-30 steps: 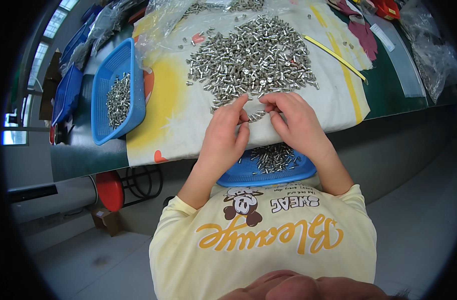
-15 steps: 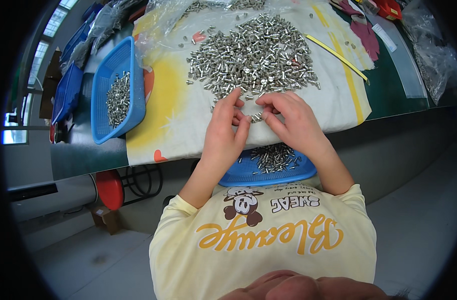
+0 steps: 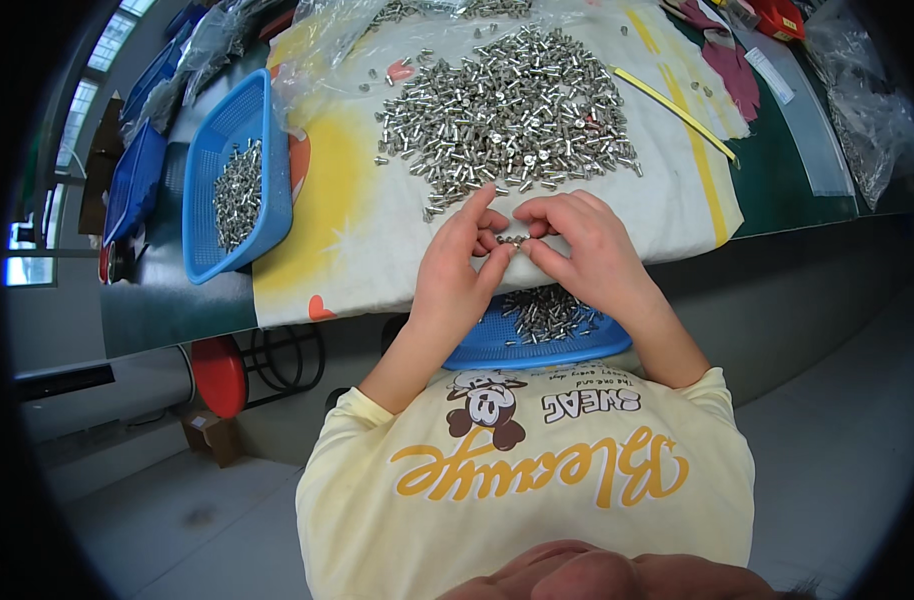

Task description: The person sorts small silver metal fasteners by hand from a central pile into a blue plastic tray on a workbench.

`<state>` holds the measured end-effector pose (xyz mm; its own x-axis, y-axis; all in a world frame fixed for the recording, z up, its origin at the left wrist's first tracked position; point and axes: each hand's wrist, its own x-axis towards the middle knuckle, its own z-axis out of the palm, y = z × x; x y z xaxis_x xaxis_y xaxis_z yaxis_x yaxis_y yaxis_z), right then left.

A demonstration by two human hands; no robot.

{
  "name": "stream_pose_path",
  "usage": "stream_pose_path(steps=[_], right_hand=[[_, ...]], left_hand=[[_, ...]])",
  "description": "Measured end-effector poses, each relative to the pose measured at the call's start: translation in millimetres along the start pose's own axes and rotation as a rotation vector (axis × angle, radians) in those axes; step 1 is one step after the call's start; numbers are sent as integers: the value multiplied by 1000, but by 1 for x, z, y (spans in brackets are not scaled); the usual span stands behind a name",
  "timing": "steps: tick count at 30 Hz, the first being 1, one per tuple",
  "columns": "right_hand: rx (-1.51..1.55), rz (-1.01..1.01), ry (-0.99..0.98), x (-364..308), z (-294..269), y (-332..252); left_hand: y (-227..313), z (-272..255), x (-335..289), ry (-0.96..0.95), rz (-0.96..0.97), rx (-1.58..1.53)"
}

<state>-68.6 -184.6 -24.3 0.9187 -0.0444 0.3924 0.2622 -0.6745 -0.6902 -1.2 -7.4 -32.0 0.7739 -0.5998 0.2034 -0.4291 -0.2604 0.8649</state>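
A short row of small silver screws (image 3: 513, 241) sits between my two hands, just in front of the large heap of screws (image 3: 507, 110) on the cloth. My left hand (image 3: 463, 248) holds one end of this row with thumb and fingers, its index finger stretched toward the heap. My right hand (image 3: 585, 245) pinches the other end, thumb and curled fingers close together. The fingertips partly cover the row. Below the table edge, a blue basket (image 3: 537, 352) with more screws rests close to my body.
A light cloth (image 3: 367, 260) with yellow patches covers the dark green table (image 3: 177, 320). Another blue basket (image 3: 274, 190) of screws stands at left. A yellow strip (image 3: 674, 113) lies right of the heap. Clear plastic bags (image 3: 862, 100) lie at far right, and a red stool (image 3: 220, 378) stands below.
My hands have drawn slightly closer together, the left shifting a little to the right. The fingertips now cover more of the row of screws.
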Motion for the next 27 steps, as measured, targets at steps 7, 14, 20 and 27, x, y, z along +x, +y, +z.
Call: stream_pose_path(steps=[7, 14, 20, 27], right_hand=[[-18, -60, -97, -9, -10, 2], [75, 2, -320, -39, -60, -2], [35, 735, -282, -109, -90, 32], [563, 938, -240, -145, -15, 121]], left_hand=[[7, -6, -2, -184, 81, 70], [24, -15, -15, -386, 179, -25], [8, -80, -56, -549, -254, 176], [-69, -61, -93, -416, -604, 276]])
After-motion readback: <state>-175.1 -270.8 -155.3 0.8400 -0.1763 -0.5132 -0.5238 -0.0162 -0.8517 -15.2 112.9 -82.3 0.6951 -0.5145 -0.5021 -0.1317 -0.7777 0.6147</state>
